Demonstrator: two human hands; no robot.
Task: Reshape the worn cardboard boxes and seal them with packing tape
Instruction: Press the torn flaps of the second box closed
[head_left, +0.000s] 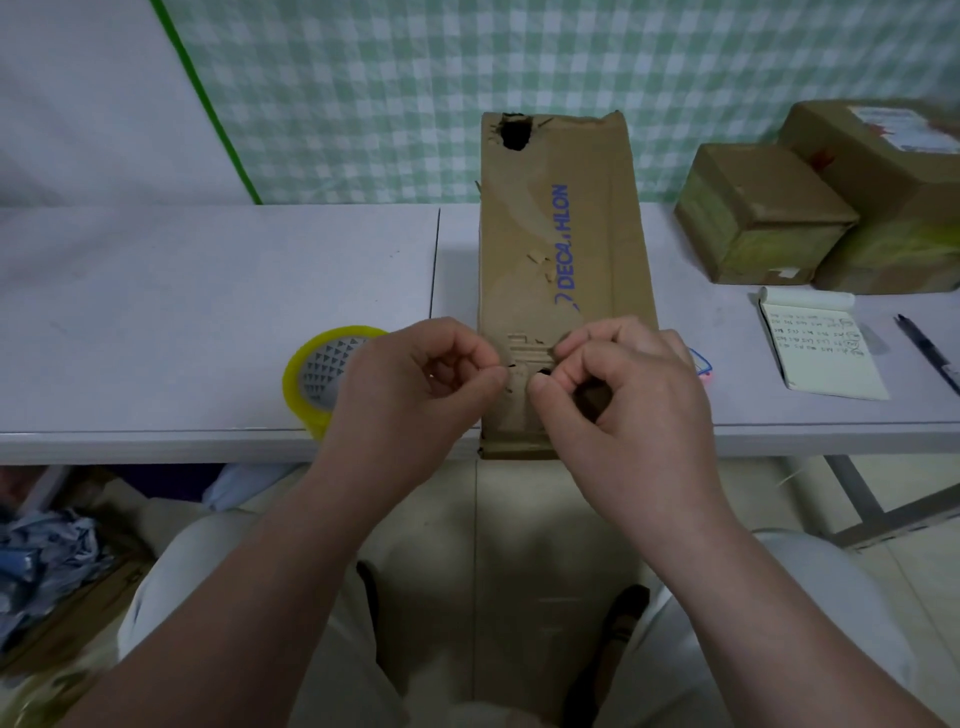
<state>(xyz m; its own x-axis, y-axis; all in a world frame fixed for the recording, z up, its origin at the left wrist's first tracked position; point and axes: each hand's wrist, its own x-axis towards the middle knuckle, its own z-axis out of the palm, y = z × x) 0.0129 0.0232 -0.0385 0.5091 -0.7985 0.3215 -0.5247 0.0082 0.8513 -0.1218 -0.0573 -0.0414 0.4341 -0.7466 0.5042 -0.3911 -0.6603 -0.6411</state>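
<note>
Now, at nine o'clock, the tape roll (317, 376) sits beside my left hand (415, 384), fingers curled together. At centre the long box (561, 249) lies flat; my right hand (628, 400), three o'clock, pinches at its torn near end.

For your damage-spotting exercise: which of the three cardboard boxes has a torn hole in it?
The long flattened box under both hands, printed with blue lettering; its far-left corner is holed. The two boxes at right show none.

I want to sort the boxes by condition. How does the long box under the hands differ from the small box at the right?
The long box is flat, torn, with a hole; the small box is squat and looks intact. The long box overhangs the table's edge; the small box sits fully on it. Both are brown cardboard.
</note>
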